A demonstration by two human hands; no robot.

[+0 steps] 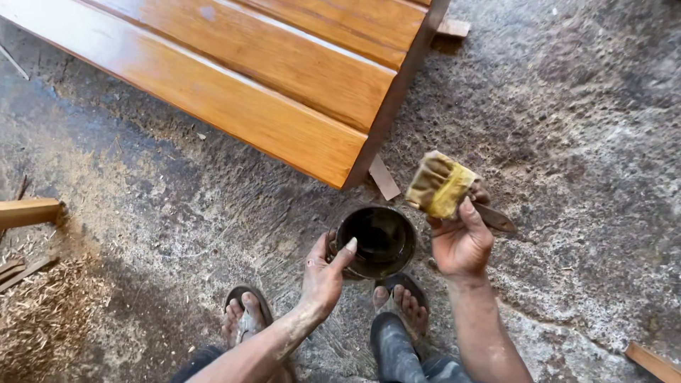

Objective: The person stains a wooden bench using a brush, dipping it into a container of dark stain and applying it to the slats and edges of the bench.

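- Two hands: left hand point(323, 273), right hand point(461, 241)
- One dark tin point(376, 241), centre
- One yellow brush point(438, 186)
- One varnished wooden panel point(269, 78), upper left
- Two sandalled feet point(245, 315)

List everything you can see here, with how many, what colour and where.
Wooden panel: one, glossy orange-brown, top, resting on small wood blocks.
Tin can: one, dark, centre, held.
Cloth pad: one, yellow, stained brown, right of centre, held.
Wood offcuts: several, pale, left and lower right edges.
Sawdust: one heap, tan, lower left.
Floor: grey, rough concrete.
Sandals: two, dark, bottom centre.
Left hand: grips the can.
Right hand: holds the pad.
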